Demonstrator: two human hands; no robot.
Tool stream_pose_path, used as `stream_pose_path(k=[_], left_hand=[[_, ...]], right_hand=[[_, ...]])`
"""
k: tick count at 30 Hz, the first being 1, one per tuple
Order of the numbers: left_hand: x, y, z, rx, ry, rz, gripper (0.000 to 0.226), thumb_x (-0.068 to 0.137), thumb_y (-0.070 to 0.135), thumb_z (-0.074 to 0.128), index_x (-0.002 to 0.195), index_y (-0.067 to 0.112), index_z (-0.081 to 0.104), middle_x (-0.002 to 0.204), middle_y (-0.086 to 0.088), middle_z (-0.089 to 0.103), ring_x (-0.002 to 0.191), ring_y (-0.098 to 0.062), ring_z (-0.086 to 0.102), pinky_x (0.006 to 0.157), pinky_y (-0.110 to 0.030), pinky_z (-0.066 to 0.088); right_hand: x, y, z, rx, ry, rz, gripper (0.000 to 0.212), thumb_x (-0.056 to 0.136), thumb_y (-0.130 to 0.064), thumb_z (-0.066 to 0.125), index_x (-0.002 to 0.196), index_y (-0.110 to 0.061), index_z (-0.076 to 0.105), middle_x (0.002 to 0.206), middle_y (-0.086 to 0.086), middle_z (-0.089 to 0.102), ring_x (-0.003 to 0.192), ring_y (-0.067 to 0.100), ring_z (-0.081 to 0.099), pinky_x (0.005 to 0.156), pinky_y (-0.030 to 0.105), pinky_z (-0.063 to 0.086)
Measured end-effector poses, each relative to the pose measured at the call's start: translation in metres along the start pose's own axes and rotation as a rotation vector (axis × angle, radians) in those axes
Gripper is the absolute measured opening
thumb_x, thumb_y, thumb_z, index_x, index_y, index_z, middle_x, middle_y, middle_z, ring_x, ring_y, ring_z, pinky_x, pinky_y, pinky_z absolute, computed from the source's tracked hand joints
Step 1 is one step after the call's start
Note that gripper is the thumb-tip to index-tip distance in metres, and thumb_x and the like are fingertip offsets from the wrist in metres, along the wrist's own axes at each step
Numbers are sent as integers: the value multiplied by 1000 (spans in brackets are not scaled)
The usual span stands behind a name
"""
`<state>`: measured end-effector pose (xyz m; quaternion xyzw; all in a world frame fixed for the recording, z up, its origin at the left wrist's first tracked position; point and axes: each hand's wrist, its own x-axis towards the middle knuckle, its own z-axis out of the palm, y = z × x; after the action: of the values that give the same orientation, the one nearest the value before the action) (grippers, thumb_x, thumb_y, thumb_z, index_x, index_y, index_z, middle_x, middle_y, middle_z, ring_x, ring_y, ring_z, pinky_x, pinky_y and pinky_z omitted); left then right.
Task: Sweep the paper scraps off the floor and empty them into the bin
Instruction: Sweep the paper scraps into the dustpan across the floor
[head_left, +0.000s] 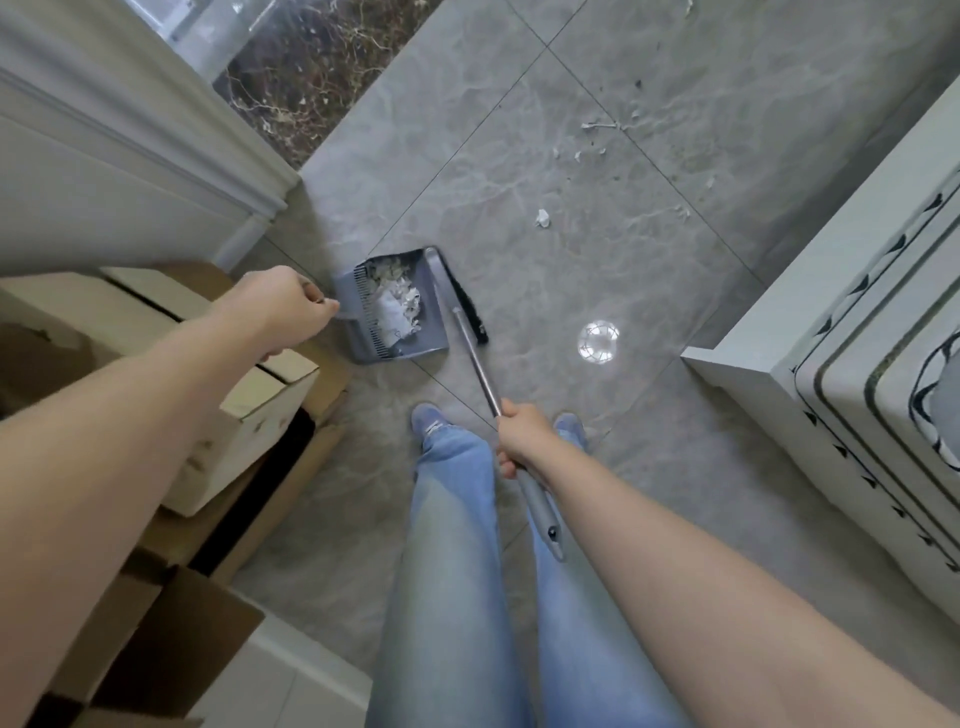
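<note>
A grey dustpan (363, 332) sits on the grey tiled floor ahead of my feet, holding a pile of white paper scraps (397, 306). My left hand (280, 306) grips the dustpan's upright handle at its left side. My right hand (524, 436) grips the metal shaft of the broom (470, 332); its black bristle head (467, 301) lies along the dustpan's right edge. One white scrap (543, 217) lies on the floor beyond the pan. Several smaller scraps (597, 140) are scattered further off to the upper right.
Stacked cardboard boxes (249, 395) stand at my left, close to the dustpan. A white panelled wall (130, 156) rises behind them. A white cabinet with dark trim (857, 374) fills the right side. No bin is in view. A bright light spot (598, 343) reflects on the tiles.
</note>
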<state>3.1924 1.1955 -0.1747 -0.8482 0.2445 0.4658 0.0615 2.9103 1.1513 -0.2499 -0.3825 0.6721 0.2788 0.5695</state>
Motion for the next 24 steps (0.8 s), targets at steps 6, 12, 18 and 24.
stream_pose_path(k=[6, 12, 18, 24], left_hand=[[-1, -16, 4, -23, 14, 36, 27, 97, 41, 54, 97, 20, 71, 62, -4, 58, 49, -23, 50, 46, -23, 41], [1, -14, 3, -21, 21, 46, 24, 97, 44, 53, 90, 25, 66, 68, -7, 61, 48, -27, 53, 47, -27, 46], [-7, -10, 5, -28, -58, 32, 38, 96, 47, 55, 77, 15, 66, 56, -7, 54, 43, -23, 44, 43, -27, 41], [-16, 64, 19, 75, -158, 160, 30, 94, 43, 59, 78, 19, 65, 59, -9, 59, 42, -23, 46, 42, -24, 39]], right_hand=[[-39, 20, 31, 169, -32, -31, 44, 100, -12, 28, 135, -24, 50, 61, 2, 36, 39, 15, 32, 39, 23, 30], [6, -8, 26, 61, 60, -27, 50, 95, -6, 30, 142, -19, 43, 72, 8, 44, 39, 21, 41, 44, 30, 39], [-9, 20, 19, 303, -5, -84, 36, 101, -11, 32, 122, -25, 57, 59, 1, 27, 44, 13, 22, 39, 19, 22], [-6, 95, -46, 456, 210, -10, 42, 100, -20, 35, 135, -37, 51, 58, 2, 39, 38, 16, 35, 42, 24, 37]])
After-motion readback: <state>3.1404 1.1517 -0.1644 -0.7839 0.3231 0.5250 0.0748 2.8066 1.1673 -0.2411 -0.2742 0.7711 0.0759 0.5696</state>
